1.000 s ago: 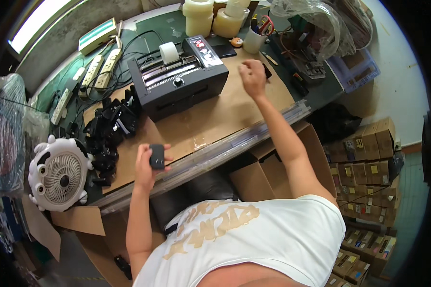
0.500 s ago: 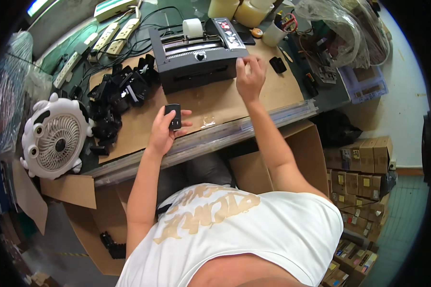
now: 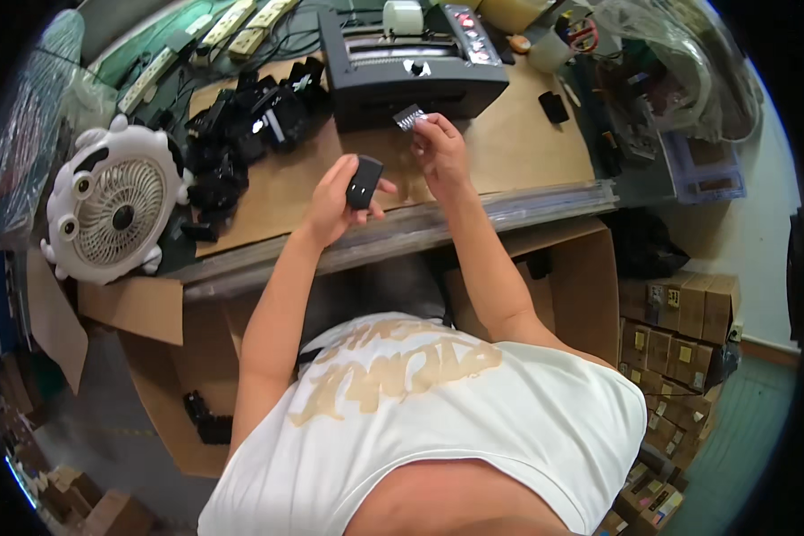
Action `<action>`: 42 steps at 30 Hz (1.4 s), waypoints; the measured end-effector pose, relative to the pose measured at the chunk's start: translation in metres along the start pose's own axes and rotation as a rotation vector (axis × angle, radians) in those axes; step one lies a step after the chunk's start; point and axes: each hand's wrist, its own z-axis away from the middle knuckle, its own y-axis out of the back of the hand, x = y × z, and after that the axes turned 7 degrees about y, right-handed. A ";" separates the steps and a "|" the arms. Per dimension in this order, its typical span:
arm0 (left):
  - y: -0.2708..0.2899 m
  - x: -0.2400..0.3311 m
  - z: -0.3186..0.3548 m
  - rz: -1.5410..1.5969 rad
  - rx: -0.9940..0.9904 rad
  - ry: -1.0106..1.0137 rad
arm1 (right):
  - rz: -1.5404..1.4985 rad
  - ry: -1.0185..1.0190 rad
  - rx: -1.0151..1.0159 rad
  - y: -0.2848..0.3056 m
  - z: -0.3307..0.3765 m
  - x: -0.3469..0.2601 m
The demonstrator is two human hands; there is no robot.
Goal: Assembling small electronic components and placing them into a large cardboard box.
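Left hand [image 3: 335, 204] has fingers curled around a small black rectangular plastic block [image 3: 364, 183], thumb on one long edge and fingertips on the other. The block sits at the fingertips, above the palm, over the brown cardboard sheet on the bench [image 3: 527, 143]. Its long axis runs roughly away from the wrist, tilted slightly right, broad face up towards the camera.

Right hand [image 3: 439, 152] pinches a small grey label-like tab [image 3: 409, 116] between thumb and forefinger, just beyond its fingertips and near the front of the black desktop machine [image 3: 420, 76].

Judgement: the block looks light, rigid and smooth, so an edge grip suits it. The tab looks thin and flimsy, easily creased; hold it by one end.

Heap of similar black plastic parts [image 3: 241, 134] lies well to the left of the left hand.
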 end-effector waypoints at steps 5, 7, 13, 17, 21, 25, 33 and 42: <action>0.003 -0.001 -0.003 0.006 -0.053 0.017 | 0.092 0.082 -0.276 -0.002 0.025 0.013; 0.000 0.002 -0.002 0.021 -0.077 0.030 | 0.267 0.184 -0.408 -0.001 0.030 0.016; -0.001 0.001 0.000 0.028 -0.073 0.025 | 0.184 0.025 -0.456 -0.008 0.035 0.010; -0.001 -0.001 0.001 0.022 -0.066 0.012 | 0.234 0.036 -0.490 -0.007 0.038 0.009; -0.002 0.000 0.002 0.031 -0.034 0.027 | 0.291 0.072 -0.496 -0.009 0.039 0.009; -0.005 0.002 0.003 0.017 -0.039 0.015 | 0.331 0.102 -0.501 -0.010 0.039 0.009; -0.006 0.001 0.002 -0.019 -0.040 0.001 | 0.402 0.245 -0.532 -0.005 0.034 0.019; -0.006 0.002 0.005 -0.058 -0.060 -0.007 | 0.272 0.216 -0.286 -0.005 0.035 0.021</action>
